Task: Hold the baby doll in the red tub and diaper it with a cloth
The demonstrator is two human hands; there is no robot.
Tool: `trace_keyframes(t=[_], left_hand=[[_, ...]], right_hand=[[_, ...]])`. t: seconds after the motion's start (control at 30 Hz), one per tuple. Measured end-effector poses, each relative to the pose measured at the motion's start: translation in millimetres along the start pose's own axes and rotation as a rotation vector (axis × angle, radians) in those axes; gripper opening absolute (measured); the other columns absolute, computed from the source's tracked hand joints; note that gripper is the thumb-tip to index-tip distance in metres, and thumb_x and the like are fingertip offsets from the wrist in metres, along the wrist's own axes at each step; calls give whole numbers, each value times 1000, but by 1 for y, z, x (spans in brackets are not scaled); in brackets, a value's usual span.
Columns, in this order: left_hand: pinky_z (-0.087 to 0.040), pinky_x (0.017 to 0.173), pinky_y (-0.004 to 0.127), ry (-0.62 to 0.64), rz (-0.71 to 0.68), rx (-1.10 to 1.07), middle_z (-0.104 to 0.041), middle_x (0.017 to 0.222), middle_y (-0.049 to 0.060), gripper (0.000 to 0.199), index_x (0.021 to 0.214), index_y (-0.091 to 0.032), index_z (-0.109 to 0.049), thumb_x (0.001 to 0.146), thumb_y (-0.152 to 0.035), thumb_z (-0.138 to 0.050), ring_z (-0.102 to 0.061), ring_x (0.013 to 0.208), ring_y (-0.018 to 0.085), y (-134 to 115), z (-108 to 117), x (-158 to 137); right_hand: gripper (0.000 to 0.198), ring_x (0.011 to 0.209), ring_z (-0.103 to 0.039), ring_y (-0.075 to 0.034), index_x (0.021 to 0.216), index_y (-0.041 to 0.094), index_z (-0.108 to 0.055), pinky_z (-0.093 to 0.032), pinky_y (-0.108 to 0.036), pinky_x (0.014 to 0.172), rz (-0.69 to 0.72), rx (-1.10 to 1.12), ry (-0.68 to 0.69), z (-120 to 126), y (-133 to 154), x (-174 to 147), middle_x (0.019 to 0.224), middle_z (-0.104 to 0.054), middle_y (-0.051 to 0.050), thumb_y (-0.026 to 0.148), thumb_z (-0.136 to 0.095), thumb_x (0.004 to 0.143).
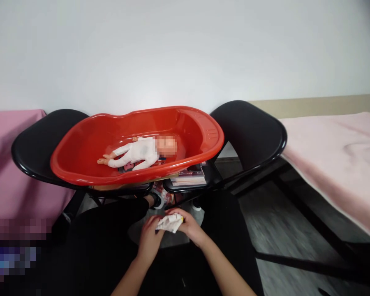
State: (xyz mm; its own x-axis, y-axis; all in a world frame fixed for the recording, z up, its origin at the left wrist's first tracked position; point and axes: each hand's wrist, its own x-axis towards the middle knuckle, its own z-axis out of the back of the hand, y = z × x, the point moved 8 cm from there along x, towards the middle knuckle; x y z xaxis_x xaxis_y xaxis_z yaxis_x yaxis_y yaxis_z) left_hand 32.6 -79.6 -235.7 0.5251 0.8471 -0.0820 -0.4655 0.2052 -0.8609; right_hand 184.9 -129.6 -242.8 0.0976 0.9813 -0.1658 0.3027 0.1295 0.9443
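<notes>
A white wall [185,49] fills the upper half of the view. On the right lies a pale pink cloth [336,156] over a long surface, and on the left a darker pink cloth [6,164] covers another surface. Between them stand two black chairs, the left chair [33,148] and the right chair [253,135], with their backs toward the wall. A red plastic tub [89,139] rests across both chairs, tilted a little toward the camera. Inside the tub a doll [135,153] in white clothing lies on its back, with its head toward the right and its legs toward the left. On the seat of the right chair, just under the rim of the tub, there is a small stack of books [189,176]. Lower, near the middle of the view and above the dark lap, the left hand [149,238] and the right hand [189,226] come together. Both hands close their fingers on a small crumpled white cloth [170,223], which sits between them, well below the tub and apart from it.
</notes>
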Motion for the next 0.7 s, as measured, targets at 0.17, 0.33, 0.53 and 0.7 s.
trace_keyframes(t=[0.17,0.33,0.53,0.7], left_hand=[[-48,101,41,212,88,-160,-72,119,11,38,121,-17,-68,96,-36,-48,-66,111,27,-10,-12,-12],[-48,104,40,402,78,-300,-71,125,12,46,124,-15,-65,98,-48,-48,-65,116,28,-8,-31,-21],[-38,119,41,438,39,-350,-50,155,15,81,155,-18,-34,85,-32,-70,-50,140,28,2,-35,-21],[-38,118,41,426,63,-250,-50,155,15,81,156,-17,-35,84,-30,-68,-50,139,28,13,-40,-21]], right_hand=[[51,104,-66,-23,121,23,-66,-49,-36,93,14,79,-6,-3,4,-9,112,-72,-5,38,-85,76],[51,86,-68,-21,107,16,-71,-51,-32,81,-46,123,-244,-2,-9,-7,97,-75,-6,51,-86,73],[57,74,-69,-19,98,17,-70,-54,-30,74,-85,566,-594,-21,-36,-7,83,-76,-4,55,-91,62],[58,68,-68,-21,91,17,-69,-56,-32,68,-137,608,-693,-21,-53,-10,76,-75,-4,59,-92,58]])
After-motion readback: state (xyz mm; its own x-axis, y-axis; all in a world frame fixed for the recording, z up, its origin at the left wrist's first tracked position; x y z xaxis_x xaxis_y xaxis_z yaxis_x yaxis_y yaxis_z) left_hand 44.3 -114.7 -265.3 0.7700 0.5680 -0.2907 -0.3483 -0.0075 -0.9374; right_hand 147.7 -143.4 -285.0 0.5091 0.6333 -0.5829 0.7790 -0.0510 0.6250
